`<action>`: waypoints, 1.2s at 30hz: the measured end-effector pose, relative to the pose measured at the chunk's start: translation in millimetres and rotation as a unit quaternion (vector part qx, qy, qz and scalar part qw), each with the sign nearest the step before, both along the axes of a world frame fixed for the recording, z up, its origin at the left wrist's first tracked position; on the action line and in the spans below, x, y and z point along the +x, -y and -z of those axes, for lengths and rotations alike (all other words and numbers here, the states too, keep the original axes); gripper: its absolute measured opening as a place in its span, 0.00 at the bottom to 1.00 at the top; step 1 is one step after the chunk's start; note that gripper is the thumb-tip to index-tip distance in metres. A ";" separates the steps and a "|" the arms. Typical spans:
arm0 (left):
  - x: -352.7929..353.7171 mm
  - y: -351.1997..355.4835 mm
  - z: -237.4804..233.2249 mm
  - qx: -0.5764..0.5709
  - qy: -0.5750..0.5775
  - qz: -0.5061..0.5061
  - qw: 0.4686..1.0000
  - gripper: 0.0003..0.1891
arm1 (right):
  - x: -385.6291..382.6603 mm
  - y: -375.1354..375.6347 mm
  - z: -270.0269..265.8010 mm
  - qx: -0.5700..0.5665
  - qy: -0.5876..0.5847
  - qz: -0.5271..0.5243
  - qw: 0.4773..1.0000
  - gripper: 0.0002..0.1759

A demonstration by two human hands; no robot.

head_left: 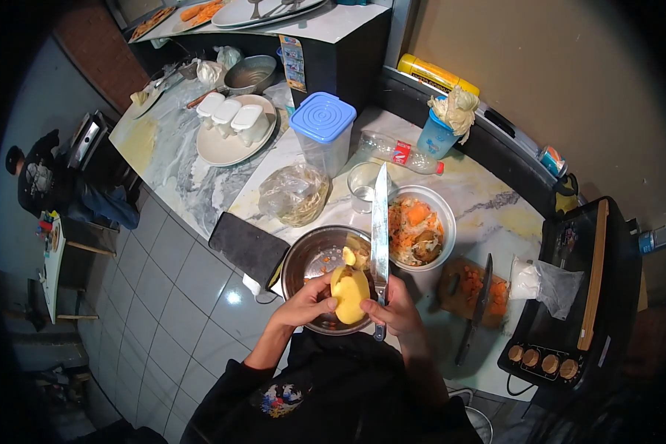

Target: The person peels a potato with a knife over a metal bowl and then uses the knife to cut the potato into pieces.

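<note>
My left hand [308,302] is closed round a yellow, mostly peeled potato [351,297], with a strip of peel at its top. My right hand [397,309] grips a large knife [379,229], its blade pointing up and away from me beside the potato. Both hands are over a steel bowl [297,259] with scraps in it. Just beyond my right hand is a white bowl [447,251] of shredded vegetables, an orange piece and a brown lump.
A second knife [478,303] lies across a board [451,285] with orange pieces at right, near a black oven [547,355]. Beyond stand a glass [362,185], plastic bottle [403,153], blue-lidded container [323,137] and bagged food [294,194]. Another person [66,177] is far left.
</note>
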State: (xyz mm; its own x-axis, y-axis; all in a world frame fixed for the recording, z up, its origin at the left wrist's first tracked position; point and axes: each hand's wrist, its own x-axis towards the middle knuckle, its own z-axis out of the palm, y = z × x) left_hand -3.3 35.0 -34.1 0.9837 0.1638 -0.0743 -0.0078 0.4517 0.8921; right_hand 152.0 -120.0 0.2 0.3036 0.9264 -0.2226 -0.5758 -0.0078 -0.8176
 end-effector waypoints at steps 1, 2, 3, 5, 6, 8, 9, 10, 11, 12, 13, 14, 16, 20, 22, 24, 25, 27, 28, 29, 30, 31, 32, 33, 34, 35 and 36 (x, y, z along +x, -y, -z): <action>0.9 -0.5 0.3 0.049 0.013 -0.010 0.999 0.32 | 1.4 1.2 2.3 -0.038 -0.011 -0.006 0.999 0.24; 1.3 1.6 -0.4 0.048 0.012 -0.009 0.999 0.32 | 1.4 0.2 5.3 -0.039 -0.012 -0.005 0.999 0.24; 1.7 6.1 -2.3 0.040 0.001 -0.039 0.998 0.31 | 0.9 -1.9 8.6 -0.017 0.064 0.012 0.998 0.21; 3.4 12.4 -4.5 0.032 -0.013 -0.069 0.997 0.31 | -0.2 -7.6 0.1 -0.003 0.137 0.037 0.990 0.15; 4.0 15.0 -4.8 0.024 -0.026 -0.090 0.995 0.30 | 1.1 -6.7 2.6 -0.004 0.135 0.037 0.990 0.15; 8.0 19.6 -11.3 0.017 -0.042 -0.111 0.993 0.29 | 5.5 -5.1 7.4 -0.024 0.202 0.068 0.977 0.17; 12.0 20.9 -20.3 0.048 -0.033 -0.129 0.990 0.29 | 1.9 -6.0 5.9 -0.008 0.201 0.100 0.974 0.15; 14.3 20.7 -26.8 0.080 -0.024 -0.147 0.986 0.28 | 2.8 -4.2 -1.8 -0.009 0.198 0.099 0.975 0.15; 13.7 18.2 -29.0 0.130 -0.031 -0.147 0.980 0.27 | 6.6 -1.0 -11.7 -0.052 0.254 0.068 0.963 0.15; 12.4 17.0 -30.3 0.129 -0.034 -0.146 0.980 0.27 | 10.0 2.8 -19.0 -0.093 0.309 0.037 0.946 0.15; 11.2 16.5 -31.3 0.119 -0.061 -0.140 0.981 0.27 | 11.7 7.1 -22.4 -0.103 0.353 0.001 0.930 0.16; 11.1 16.3 -33.1 0.109 -0.088 -0.134 0.981 0.27 | 10.4 8.8 -28.1 -0.105 0.351 0.003 0.931 0.16; 14.2 16.4 -38.6 0.095 -0.072 -0.135 0.984 0.27 | 6.8 11.0 -43.2 -0.125 0.430 -0.001 0.894 0.16; 14.5 15.7 -42.3 0.098 -0.088 -0.115 0.985 0.30 | -0.9 15.5 -53.2 -0.131 0.468 -0.015 0.874 0.19; 13.4 17.4 -41.8 0.066 -0.105 -0.114 0.986 0.31 | -5.8 18.4 -45.9 -0.103 0.494 0.000 0.864 0.20; 10.7 17.8 -32.0 0.051 -0.106 -0.117 0.986 0.33 | -10.4 19.2 -44.1 -0.074 0.519 0.017 0.852 0.22; 8.5 16.6 -29.1 0.079 -0.114 -0.117 0.983 0.35 | -11.9 18.9 -46.9 -0.074 0.527 0.011 0.847 0.24; 5.3 17.4 -21.7 0.121 -0.118 -0.125 0.978 0.36 | -14.8 18.3 -46.9 -0.076 0.533 0.009 0.843 0.27; 4.0 18.0 -19.9 0.162 -0.118 -0.137 0.970 0.37 | -16.3 18.0 -45.2 -0.081 0.580 0.013 0.810 0.30; 4.5 18.6 -21.4 0.162 -0.120 -0.135 0.970 0.37 | -18.0 17.5 -44.2 -0.086 0.626 0.016 0.775 0.33; 6.6 19.0 -24.1 0.183 -0.105 -0.140 0.967 0.38 | -20.2 16.6 -45.8 -0.087 0.624 0.017 0.776 0.33; 7.7 19.1 -25.7 0.204 -0.090 -0.145 0.964 0.39 | -22.3 15.3 -49.3 -0.096 0.617 0.028 0.781 0.35; 6.8 18.6 -24.3 0.204 -0.091 -0.144 0.964 0.39 | -23.8 14.5 -51.1 -0.105 0.610 0.038 0.785 0.38; 5.4 17.7 -21.4 0.242 -0.090 -0.141 0.956 0.40 | -24.4 13.8 -50.2 -0.106 0.609 0.038 0.785 0.38; 4.6 17.3 -19.9 0.279 -0.090 -0.138 0.946 0.41 | -24.6 13.1 -48.8 -0.090 0.610 0.052 0.785 0.39; 4.8 17.8 -22.2 0.279 -0.091 -0.137 0.946 0.41 | -24.6 12.7 -47.8 -0.074 0.612 0.065 0.785 0.40; 5.6 18.7 -26.6 0.260 -0.095 -0.135 0.951 0.41 | -24.5 12.5 -47.4 -0.075 0.611 0.066 0.785 0.40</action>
State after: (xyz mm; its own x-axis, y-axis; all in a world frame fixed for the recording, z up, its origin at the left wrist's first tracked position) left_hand 2.4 16.3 -7.6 0.8777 0.4715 -0.0861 0.1222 -0.0464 0.9914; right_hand 127.4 -132.5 47.6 0.4665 0.8601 0.2062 0.6340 -0.1626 -0.7561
